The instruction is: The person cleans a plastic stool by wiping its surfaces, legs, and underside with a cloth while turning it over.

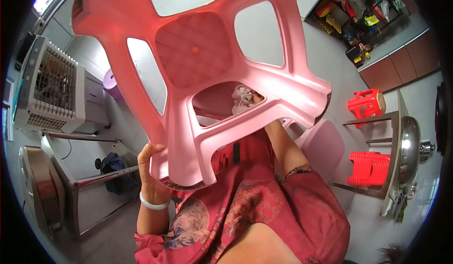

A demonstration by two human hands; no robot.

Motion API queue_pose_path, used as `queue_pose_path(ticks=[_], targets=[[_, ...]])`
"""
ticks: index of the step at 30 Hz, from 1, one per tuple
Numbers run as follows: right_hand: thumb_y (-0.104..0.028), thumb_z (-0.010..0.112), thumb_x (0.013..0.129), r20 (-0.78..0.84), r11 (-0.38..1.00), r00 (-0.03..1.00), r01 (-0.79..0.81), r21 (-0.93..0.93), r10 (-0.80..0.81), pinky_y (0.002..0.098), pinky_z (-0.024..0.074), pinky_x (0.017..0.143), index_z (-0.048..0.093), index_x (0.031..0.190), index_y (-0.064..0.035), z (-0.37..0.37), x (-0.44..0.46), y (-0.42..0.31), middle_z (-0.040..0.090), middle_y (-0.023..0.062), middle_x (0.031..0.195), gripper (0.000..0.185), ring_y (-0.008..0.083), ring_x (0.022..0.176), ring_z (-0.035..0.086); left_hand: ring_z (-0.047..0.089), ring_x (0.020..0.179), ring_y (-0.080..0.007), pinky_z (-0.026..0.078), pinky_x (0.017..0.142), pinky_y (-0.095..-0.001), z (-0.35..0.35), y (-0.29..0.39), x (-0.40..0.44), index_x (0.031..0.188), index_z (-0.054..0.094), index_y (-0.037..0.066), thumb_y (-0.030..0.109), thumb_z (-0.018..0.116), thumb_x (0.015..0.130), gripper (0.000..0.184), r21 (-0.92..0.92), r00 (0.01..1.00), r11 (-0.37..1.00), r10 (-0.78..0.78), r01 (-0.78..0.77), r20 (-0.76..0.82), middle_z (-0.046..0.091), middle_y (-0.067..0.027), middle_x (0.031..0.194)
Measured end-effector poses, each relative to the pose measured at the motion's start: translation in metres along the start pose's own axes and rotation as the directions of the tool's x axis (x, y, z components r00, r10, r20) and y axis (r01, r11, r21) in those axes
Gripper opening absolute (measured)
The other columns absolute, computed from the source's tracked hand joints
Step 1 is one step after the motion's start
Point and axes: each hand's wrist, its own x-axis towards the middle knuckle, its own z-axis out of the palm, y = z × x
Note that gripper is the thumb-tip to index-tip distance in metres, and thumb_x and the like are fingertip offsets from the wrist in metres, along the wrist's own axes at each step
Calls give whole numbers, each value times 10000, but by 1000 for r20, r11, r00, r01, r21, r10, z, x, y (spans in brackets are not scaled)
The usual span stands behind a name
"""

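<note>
A pink plastic stool (pixel 193 51) is held up in front of me, tilted, with its legs spread and openings between them. My left hand (pixel 150 162) grips the end of one leg at the lower left, thumb over its edge. Through the lower opening of the stool my right hand (pixel 257 98) shows in part, closed on a crumpled pale cloth (pixel 243 99). The cloth lies against the inner side of the stool's far part. The rest of my right hand is hidden behind the pink plastic.
An air cooler (pixel 54 84) and a purple stool (pixel 112 83) stand at the left, above a metal frame (pixel 108 176). Two red stools (pixel 365 104) are by a metal-topped table (pixel 409 150) at the right. A pink chair (pixel 323 146) is behind my right arm.
</note>
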Motion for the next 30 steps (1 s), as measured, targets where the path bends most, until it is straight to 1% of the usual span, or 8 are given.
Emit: queue_pose_path(ticks=[2,5,7,13,18,21,26,30], targets=[[-291,595,943,-490,935,798,262,-240,-350,343,537,675,615,966,-93,27,-24,22,619,43,858,200,156,741,602,679,855,-259,574,791,-361,3,-2,-2,1069,618,-4,81,564,777,310,-11,1000,1000,22,-22,11,685,-139,977],[-263,609,944,-758,743,-1,201,-639,-652,379,555,866,625,1115,-55,41,-101,52,676,58,1035,270,205,963,659,674,922,-263,576,832,-371,-12,-3,4,1116,602,-31,46,534,799,333,-16,991,1000,-16,18,134,680,-158,1026],[-258,638,925,-809,748,-138,318,-583,-571,375,563,834,641,1116,-62,52,-158,53,685,56,1009,274,200,908,669,671,964,-262,573,861,-375,-13,-5,7,1138,590,-45,20,516,809,343,13,984,999,-48,47,174,674,-168,1067],[-189,598,924,-189,148,-424,130,-980,-886,408,557,891,635,1159,-62,195,-201,25,680,91,1063,270,235,972,670,648,1008,-259,537,920,-363,13,-16,4,1141,557,-57,-68,477,750,399,158,977,987,-69,37,204,642,-156,1098],[-164,550,946,432,-403,-230,-163,-900,-872,428,537,955,529,1280,12,303,-80,30,578,126,1262,378,255,1126,611,635,1024,-237,522,909,-342,21,-16,2,1226,509,-44,-60,504,735,492,230,973,972,-98,48,211,621,-141,1126],[-92,603,914,566,-653,336,-486,-580,-753,456,422,1040,579,1257,-43,273,-50,19,544,189,1288,348,325,1224,519,628,1028,-219,516,905,-335,20,-21,3,1276,480,-22,-46,520,731,547,228,967,972,-103,49,231,612,-126,1130],[-42,583,839,-39,-612,708,-636,-469,-705,444,432,997,650,1104,-13,193,-14,13,630,144,1135,275,322,1116,560,601,993,-193,500,884,-301,10,-37,4,1359,395,46,-45,518,725,652,233,962,971,-107,47,250,569,-84,1115],[46,560,793,28,-573,819,-376,-728,-573,417,461,953,637,1098,-49,198,24,54,658,137,1097,328,321,1061,612,582,1013,-183,493,879,-295,3,-42,10,1390,345,62,-62,506,713,707,238,958,969,-125,62,259,557,-85,1127]])
